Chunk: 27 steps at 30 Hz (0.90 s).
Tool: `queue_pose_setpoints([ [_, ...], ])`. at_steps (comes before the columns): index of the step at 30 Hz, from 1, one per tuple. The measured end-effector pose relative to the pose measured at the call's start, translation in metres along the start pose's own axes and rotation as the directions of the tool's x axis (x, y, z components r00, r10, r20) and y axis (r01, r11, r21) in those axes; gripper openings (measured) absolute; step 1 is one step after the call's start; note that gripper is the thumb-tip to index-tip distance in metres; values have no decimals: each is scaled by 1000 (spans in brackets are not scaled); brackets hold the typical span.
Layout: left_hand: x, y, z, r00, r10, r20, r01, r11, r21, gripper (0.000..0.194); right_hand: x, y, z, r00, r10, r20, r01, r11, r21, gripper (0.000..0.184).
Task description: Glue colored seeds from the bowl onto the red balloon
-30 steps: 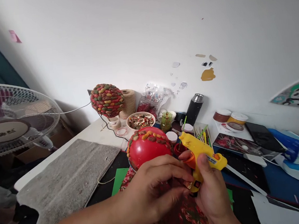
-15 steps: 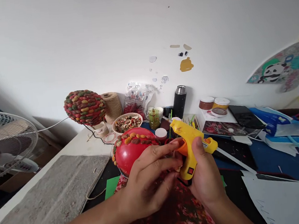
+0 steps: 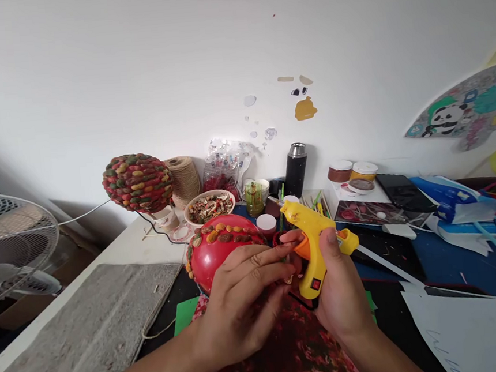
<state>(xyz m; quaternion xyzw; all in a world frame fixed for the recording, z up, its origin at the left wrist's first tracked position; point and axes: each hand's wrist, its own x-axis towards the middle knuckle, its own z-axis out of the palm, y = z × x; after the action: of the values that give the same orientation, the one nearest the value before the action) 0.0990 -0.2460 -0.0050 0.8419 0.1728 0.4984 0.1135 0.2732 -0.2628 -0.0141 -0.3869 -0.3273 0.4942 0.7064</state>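
Observation:
My right hand [image 3: 341, 288] is wrapped around the handle of a yellow hot glue gun [image 3: 309, 221], its nozzle tilted up to the left and a glue stick [image 3: 389, 263] trailing from the back. Close against it, my left hand [image 3: 249, 296] has its fingertips pinched together by the right fingers; a small pale bit shows there, too hidden to name. Just behind the left hand sits a red balloon [image 3: 211, 261], partly covered by that hand. A curved row of painted shell-like pieces [image 3: 224, 234] in brown, orange and green runs across the balloon.
A ball covered in coloured pieces [image 3: 137, 184] stands by a twine spool [image 3: 182, 180]. Behind the balloon are a bowl of shell-like pieces [image 3: 210, 206], paint jars [image 3: 266, 224] and a black flask [image 3: 296, 167]. A fan [image 3: 14, 247] stands left; papers [image 3: 481, 327] lie right.
The view has shifted slightly. My left fingertips have drawn a little to the left, away from the glue gun's handle. My right hand keeps its hold on the glue gun.

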Motion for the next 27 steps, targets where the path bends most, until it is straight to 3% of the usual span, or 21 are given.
queue_pose_setpoints([
  [7,-1,5,6,999,-19,43,20,999,-32,37,2,0,-1,998,-33,-49,31,999,-39,69],
  [13,-3,16,6,972,152,177,-137,986,-94,53,4,-4,-5,991,125,48,-123,991,-43,81],
  [16,-1,15,-2,991,100,93,-89,989,-114,45,3,-2,-6,996,89,20,-89,996,-5,78],
  [18,0,10,-11,995,-76,-63,67,988,-137,34,2,-1,-4,996,76,35,-76,997,4,75],
  [20,1,2,-19,930,-285,-233,241,949,-201,25,0,-1,0,994,61,87,-61,998,-2,71],
  [22,2,-8,-27,826,-447,-343,353,885,-303,17,-3,-3,2,991,26,132,-23,999,-30,67],
  [25,3,-19,-35,698,-585,-414,411,800,-438,18,-9,-2,1,983,-23,185,42,994,-99,66],
  [27,3,-24,-37,646,-638,-419,431,758,-490,25,-13,1,-3,974,-14,228,49,988,-149,61],
])
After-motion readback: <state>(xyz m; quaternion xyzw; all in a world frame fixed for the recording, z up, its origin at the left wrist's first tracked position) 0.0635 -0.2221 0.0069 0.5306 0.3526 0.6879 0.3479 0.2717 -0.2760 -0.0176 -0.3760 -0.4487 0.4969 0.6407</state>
